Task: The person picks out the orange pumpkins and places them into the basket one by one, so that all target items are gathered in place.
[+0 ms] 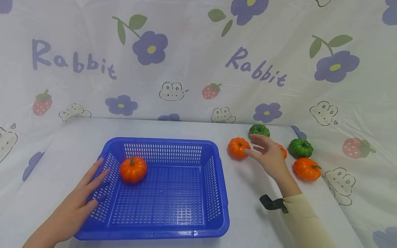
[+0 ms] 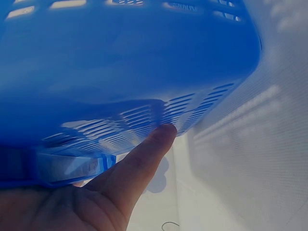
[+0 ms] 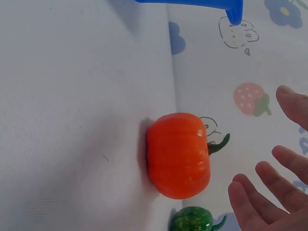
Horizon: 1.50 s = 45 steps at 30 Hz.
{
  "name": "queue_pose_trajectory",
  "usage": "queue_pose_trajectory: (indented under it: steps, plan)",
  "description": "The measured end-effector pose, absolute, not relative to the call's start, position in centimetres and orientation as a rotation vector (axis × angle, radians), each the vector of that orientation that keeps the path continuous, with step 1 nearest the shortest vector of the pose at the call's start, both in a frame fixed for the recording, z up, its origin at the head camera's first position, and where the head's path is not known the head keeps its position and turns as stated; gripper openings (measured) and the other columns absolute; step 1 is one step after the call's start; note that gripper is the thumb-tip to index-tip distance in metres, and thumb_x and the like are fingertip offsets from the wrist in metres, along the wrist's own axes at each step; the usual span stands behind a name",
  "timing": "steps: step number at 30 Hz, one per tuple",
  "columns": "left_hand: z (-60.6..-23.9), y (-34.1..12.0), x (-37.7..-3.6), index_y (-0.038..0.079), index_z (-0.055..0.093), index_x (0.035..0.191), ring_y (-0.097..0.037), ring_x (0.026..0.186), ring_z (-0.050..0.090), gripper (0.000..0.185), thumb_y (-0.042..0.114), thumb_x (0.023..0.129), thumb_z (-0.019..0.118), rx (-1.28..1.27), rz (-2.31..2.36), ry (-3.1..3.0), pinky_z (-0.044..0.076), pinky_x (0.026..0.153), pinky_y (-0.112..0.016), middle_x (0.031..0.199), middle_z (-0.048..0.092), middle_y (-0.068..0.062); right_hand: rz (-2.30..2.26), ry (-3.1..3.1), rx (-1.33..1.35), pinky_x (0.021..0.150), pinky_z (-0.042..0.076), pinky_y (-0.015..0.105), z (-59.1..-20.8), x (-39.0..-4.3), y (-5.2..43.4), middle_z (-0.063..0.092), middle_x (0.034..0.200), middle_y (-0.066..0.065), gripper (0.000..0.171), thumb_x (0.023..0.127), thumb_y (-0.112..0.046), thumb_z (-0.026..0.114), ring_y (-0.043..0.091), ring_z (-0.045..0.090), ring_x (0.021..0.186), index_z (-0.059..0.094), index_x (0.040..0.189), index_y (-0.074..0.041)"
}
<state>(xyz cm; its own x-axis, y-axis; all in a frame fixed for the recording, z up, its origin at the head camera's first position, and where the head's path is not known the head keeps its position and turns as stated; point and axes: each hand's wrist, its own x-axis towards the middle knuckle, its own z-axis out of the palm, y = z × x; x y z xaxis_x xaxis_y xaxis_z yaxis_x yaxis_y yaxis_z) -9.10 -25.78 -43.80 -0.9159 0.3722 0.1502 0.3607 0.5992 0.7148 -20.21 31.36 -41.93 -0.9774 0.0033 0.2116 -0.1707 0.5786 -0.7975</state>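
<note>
My left hand point(image 1: 72, 206) rests at the left rim of a blue plastic basket point(image 1: 161, 233); in the left wrist view its thumb point(image 2: 161, 137) touches the slotted outer wall. Inside the basket, toward the back left, sits a small orange pumpkin point(image 1: 133, 170). My right hand point(image 1: 269, 156) hovers over the table right of the basket, fingers loosely bent and holding nothing. Closest to it is an orange pumpkin point(image 1: 238, 148), which stands apart from the fingers in the right wrist view point(image 3: 178, 156). Behind the hand, another orange pumpkin point(image 1: 281, 150) is partly hidden.
A green pumpkin point(image 1: 259, 130) lies near the table's back edge. Farther right are a second green pumpkin point(image 1: 300, 148) and an orange pumpkin point(image 1: 307, 169). A white cloth printed with flowers and rabbits point(image 1: 192, 58) hangs behind the white-covered table point(image 1: 245, 213).
</note>
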Motion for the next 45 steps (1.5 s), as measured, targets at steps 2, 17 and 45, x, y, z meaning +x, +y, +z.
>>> queue_pose_trajectory:
  steps: [2,17,45]
  plan:
    - [-43.8,-25.8,-9.1,0.011,0.033,0.171,-0.049,0.163,0.009,0.079,-0.008,0.098,0.053,0.637,1.260,2.781,0.016,0.122,-0.071,0.183,0.001,-0.004,1.359,-2.624,0.132,0.115,0.048,0.058,-42.1,-20.4,31.4,0.060,0.152,0.017,0.062,0.097,-0.022,0.084,0.039,0.057,0.140,0.059,0.151,-0.005]
    - [-43.9,-25.9,-9.1,0.013,0.033,0.172,-0.038,0.165,0.008,0.080,-0.008,0.097,0.053,0.658,1.239,2.804,0.007,0.120,-0.014,0.183,0.002,-0.003,1.350,-2.643,0.103,0.114,0.049,0.058,-43.5,-21.6,31.7,0.059,0.152,0.019,0.062,0.097,-0.019,0.084,0.043,0.057,0.139,0.059,0.151,-0.002]
    - [-43.9,-25.8,-9.2,0.014,0.033,0.172,-0.017,0.166,0.006,0.080,-0.009,0.098,0.054,0.670,1.220,2.830,0.010,0.119,-0.012,0.183,0.003,-0.003,1.371,-2.770,-0.042,0.113,0.050,0.058,-45.4,-23.1,32.3,0.051,0.160,0.021,0.072,0.097,-0.021,0.083,0.045,0.054,0.142,0.051,0.159,-0.004]
